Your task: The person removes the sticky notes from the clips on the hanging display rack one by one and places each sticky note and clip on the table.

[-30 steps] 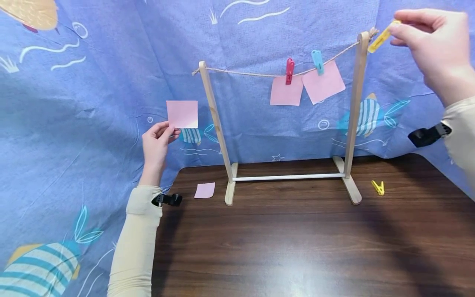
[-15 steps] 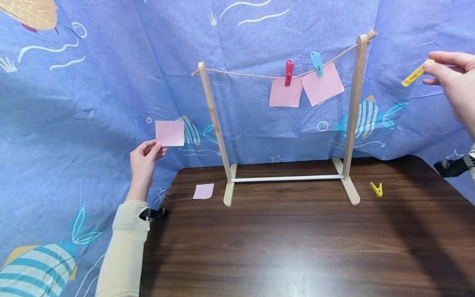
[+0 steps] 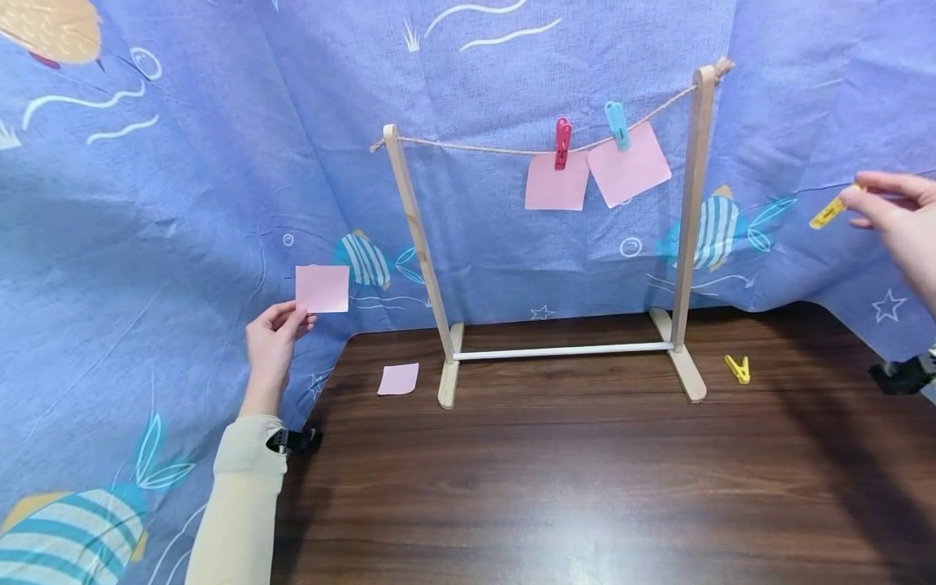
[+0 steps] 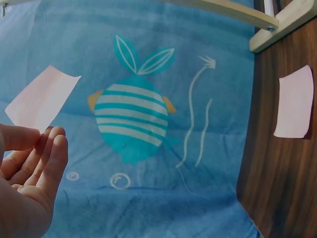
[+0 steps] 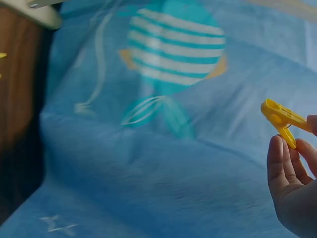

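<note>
My left hand [image 3: 272, 337] pinches a pink paper square [image 3: 322, 288] by its lower left corner, left of the wooden stand [image 3: 420, 236]. The left wrist view shows the same sheet slightly bent above the thumb and fingertips. Out to the right of the stand, my right hand [image 3: 903, 223] holds a yellow clothespin [image 5: 280, 118] by its handle ends between thumb and fingers. A twine line [image 3: 475, 147] runs between the stand's posts. On it, a red clothespin [image 3: 561, 145] and a light blue clothespin [image 3: 617, 126] each hold a pink paper square [image 3: 556, 185].
Another pink paper square [image 3: 398, 379] lies on the dark wooden table [image 3: 512, 471] by the stand's left foot. A second yellow clothespin [image 3: 738, 370] rests right of the right foot. A blue fish-print cloth [image 3: 548, 260] hangs behind and along the left.
Both hands have moved down and outward from the stand, the left with the paper square, the right with the yellow clothespin. The hung squares stay in place.
</note>
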A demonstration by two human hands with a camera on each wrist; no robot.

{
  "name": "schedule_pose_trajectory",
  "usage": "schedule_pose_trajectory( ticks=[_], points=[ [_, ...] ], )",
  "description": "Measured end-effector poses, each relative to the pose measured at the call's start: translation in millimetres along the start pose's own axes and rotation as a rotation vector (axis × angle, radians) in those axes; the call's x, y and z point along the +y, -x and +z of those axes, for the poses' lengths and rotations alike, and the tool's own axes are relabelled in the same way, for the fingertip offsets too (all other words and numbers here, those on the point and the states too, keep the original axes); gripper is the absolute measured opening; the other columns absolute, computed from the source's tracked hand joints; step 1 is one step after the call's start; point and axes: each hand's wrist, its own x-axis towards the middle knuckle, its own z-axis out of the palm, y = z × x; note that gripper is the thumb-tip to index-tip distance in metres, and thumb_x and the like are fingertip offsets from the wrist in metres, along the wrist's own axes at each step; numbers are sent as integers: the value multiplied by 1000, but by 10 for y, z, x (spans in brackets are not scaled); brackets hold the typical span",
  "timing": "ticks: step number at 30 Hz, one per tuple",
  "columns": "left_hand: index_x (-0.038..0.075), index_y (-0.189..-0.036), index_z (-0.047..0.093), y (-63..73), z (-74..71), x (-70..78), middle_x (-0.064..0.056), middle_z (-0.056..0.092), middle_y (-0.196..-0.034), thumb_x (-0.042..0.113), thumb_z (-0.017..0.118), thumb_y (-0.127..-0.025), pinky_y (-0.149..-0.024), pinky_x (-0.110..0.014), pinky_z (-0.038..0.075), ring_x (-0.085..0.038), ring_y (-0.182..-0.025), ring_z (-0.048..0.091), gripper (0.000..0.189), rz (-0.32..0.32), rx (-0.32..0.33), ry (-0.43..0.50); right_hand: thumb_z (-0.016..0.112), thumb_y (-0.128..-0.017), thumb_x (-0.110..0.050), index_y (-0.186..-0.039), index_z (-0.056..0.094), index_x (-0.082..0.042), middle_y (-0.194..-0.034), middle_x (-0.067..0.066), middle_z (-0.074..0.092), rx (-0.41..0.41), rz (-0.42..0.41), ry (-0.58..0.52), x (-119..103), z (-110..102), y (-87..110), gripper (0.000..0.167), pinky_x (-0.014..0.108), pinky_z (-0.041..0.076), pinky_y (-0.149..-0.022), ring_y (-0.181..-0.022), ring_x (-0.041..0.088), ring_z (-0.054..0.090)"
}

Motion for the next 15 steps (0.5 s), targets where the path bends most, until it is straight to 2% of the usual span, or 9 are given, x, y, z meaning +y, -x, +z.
schedule_pose_trajectory(
  ticks=[4,7,11,15],
  points=[
    [-6,-103,64,1,-68,-62,4,70,-73,7,69,-88,-66,-15,57,-5,-65,69,21,-40,33,-17,63,-87,5,-87,73,-26,-77,-20,69,23,39,226,146,-166,133,33,4,49,-55,-66,-10,63],
    [-8,-106,64,8,-104,-113,5,70,-73,7,68,-89,-66,-15,57,-5,-66,69,23,-56,37,-44,63,-87,4,-85,73,-28,-75,-22,69,37,62,248,252,-289,201,34,3,48,-55,-66,-12,63],
    [-14,-111,60,73,-112,-102,6,69,-72,3,65,-90,-67,-15,57,-4,-65,69,28,-77,10,-74,64,-85,7,-84,75,-24,-72,-18,71,36,79,141,392,-447,266,33,4,49,-54,-65,-10,65],
    [-20,-113,55,134,-121,-120,6,68,-68,-4,60,-91,-66,-17,58,-4,-63,68,29,-117,-10,-72,63,-87,5,-84,74,-30,-71,-22,69,24,120,222,484,-561,347,36,3,48,-53,-62,-12,63]
  ],
)
